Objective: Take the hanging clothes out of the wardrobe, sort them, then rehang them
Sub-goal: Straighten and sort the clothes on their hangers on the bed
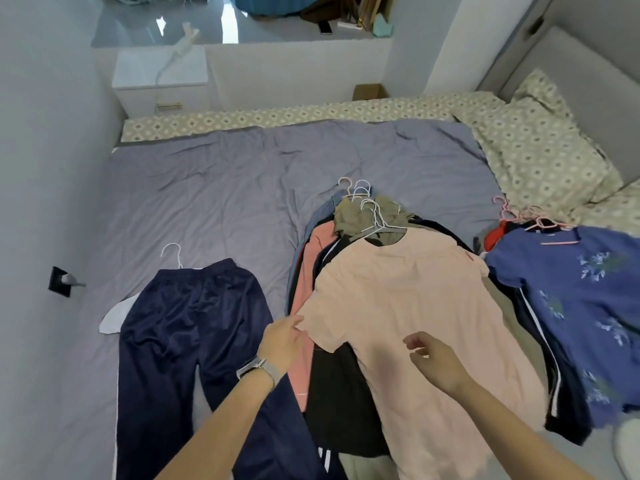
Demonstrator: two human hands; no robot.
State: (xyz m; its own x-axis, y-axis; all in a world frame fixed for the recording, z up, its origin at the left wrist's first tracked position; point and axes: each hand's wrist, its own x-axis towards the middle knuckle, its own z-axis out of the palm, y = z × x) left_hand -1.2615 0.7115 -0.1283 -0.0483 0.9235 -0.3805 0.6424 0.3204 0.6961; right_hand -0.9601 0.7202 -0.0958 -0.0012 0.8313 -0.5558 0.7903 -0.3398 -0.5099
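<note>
Two bare forearms reach up from the bottom edge of the frame over a bed. At lower centre, the left hand (282, 339), with a mesh-strap watch (258, 370) on its wrist, pinches the sleeve edge of a peach T-shirt (412, 306). Just right of it, the right hand (433, 355) hovers over the shirt's middle with fingers loosely curled and holding nothing; whether it touches the cloth I cannot tell.

That shirt lies on top of a pile of clothes (329, 386) in the centre of the frame, with dark, coral and olive garments showing beneath it. White hangers (367, 209) stick out at the pile's upper end. At lower left, well apart from the pile, navy track pants (194, 327) lie flat on a white hanger (172, 254), with a white garment (116, 318) poking out at their left edge. At right, a blue floral top (575, 292) tops a second heap, with pink hangers (519, 214) at its upper end.

All of it rests on a grey-purple duvet (225, 188). Patterned pillows (540, 147) lie at upper right, and a white nightstand (161, 81) stands at upper left beyond the bed.
</note>
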